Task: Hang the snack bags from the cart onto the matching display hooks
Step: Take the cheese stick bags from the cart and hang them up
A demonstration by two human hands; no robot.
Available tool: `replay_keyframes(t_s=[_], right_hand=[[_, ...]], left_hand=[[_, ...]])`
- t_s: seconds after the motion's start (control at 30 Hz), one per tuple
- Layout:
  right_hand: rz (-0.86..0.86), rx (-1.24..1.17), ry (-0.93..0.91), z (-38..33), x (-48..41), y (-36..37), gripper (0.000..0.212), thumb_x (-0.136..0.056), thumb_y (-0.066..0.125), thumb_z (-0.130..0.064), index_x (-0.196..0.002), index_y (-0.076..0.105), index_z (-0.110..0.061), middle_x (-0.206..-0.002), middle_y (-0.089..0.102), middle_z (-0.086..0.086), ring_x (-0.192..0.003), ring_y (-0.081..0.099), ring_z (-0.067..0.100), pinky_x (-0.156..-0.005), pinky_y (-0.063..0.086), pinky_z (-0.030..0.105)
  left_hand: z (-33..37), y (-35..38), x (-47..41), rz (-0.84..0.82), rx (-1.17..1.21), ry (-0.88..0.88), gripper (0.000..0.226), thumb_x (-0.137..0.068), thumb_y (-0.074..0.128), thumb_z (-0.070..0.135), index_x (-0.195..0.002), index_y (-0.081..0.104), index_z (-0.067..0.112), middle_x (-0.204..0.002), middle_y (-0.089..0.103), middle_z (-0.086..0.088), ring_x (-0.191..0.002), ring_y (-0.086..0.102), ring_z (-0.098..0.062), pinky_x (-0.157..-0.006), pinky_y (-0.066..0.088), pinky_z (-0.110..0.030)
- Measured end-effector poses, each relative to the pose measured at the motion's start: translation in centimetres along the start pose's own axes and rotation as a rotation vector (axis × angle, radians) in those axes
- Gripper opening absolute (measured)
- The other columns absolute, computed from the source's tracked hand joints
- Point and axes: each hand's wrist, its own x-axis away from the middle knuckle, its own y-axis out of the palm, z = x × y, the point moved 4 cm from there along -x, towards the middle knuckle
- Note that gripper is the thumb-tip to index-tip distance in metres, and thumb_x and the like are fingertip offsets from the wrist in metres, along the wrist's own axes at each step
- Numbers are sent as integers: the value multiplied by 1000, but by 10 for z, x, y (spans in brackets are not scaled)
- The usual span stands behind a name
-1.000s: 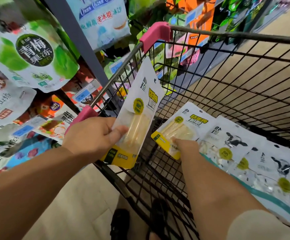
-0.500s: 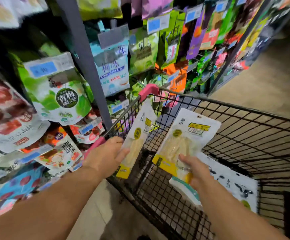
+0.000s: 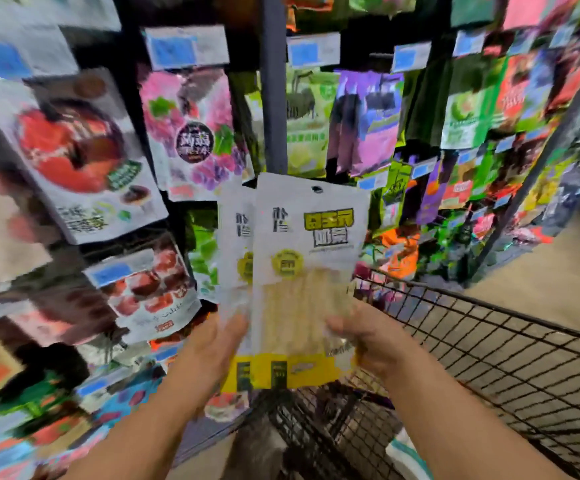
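The front bag [image 3: 311,271] stands upright at centre and overlaps the right edge of the rear bag [image 3: 234,258], which shows just to its left. The left hand [image 3: 219,344] holds the rear bag's lower left; the right hand [image 3: 368,337] holds the front bag's lower right. The cart [image 3: 489,358] lies below and to the right. Behind the bags rises a post [image 3: 274,81], with the display [image 3: 84,150] spreading to both sides. Floor [image 3: 541,271] lies beyond the cart, at right.
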Motion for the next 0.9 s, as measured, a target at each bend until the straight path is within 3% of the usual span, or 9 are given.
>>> replay_keyframes(t_s=[0.13, 0.23, 0.4, 0.5, 0.6, 0.67, 0.73, 0.8, 0.9], right_hand=[[-228, -5, 21, -4, -10, 86, 54, -61, 86, -13, -112, 68, -4, -106, 72, 18, -92, 71, 31, -89, 55, 47], [-305, 37, 5, -6, -8, 148, 47, -62, 86, -13, -107, 74, -8, -105, 72, 17, -92, 71, 30, -89, 55, 44], [-182, 200, -74, -1, 0, 238, 34, -68, 78, 1, -102, 73, -6, -97, 76, 14, -91, 73, 27, -86, 57, 40], [-233, 182, -72, 12, 5, 309, 36, -58, 76, 0, -94, 74, -4, -95, 75, 21, -87, 73, 35, -85, 57, 49], [-272, 213, -157, 28, 9, 373, 27, -52, 73, -6, -79, 77, -7, -83, 76, 16, -73, 74, 25, -68, 60, 35], [-300, 236, -175, 41, 10, 421, 25, -50, 75, -7, -75, 78, -6, -81, 76, 17, -70, 73, 25, -66, 58, 33], [-339, 236, -166, 56, 9, 466, 32, -47, 78, -9, -79, 78, -4, -83, 75, 21, -73, 73, 31, -70, 57, 37], [-350, 260, -184, 69, 8, 506, 44, -40, 83, -16, -82, 77, -3, -84, 75, 22, -77, 73, 36, -74, 58, 43], [-382, 270, -163, 85, 11, 560, 39, -44, 84, -11, -80, 77, 0, -84, 74, 24, -77, 72, 37, -78, 58, 47]], left_hand=[[-24, -68, 22, 70, -123, -36, 64, -80, 35, 67, -126, 59, 30, -121, 63, 6, -114, 57, -13, -99, 42, -36], [-48, -115, 37, 204, -197, -60, 79, -82, 25, 66, -128, 54, 10, -124, 60, -13, -119, 55, -34, -96, 44, -47], [-69, -197, 93, 399, -11, -84, 39, -102, 33, 44, -126, 56, 23, -128, 59, 4, -119, 54, -13, -88, 42, -26], [-82, -248, 133, 558, 1, -80, 55, -96, 25, 58, -137, 49, 31, -141, 50, 8, -127, 49, -11, -95, 40, -24], [-82, -294, 172, 710, 94, -74, 52, -100, 25, 46, -143, 41, 22, -143, 43, 1, -137, 38, -20, -105, 31, -29], [-78, -328, 199, 747, 122, -23, 76, -86, 17, 76, -141, 40, 29, -142, 41, 9, -133, 39, -11, -107, 31, -28], [-93, -371, 218, 841, 175, -7, 96, -61, 27, 95, -134, 42, 34, -136, 48, 10, -113, 49, 1, -93, 36, -28], [-105, -407, 238, 925, 230, 7, 83, -54, 35, 80, -127, 40, 42, -127, 50, 15, -99, 48, 14, -85, 31, -26], [-123, -446, 266, 915, 214, 20, 71, -60, 38, 78, -124, 44, 49, -135, 47, 12, -120, 49, -3, -101, 37, -35]])
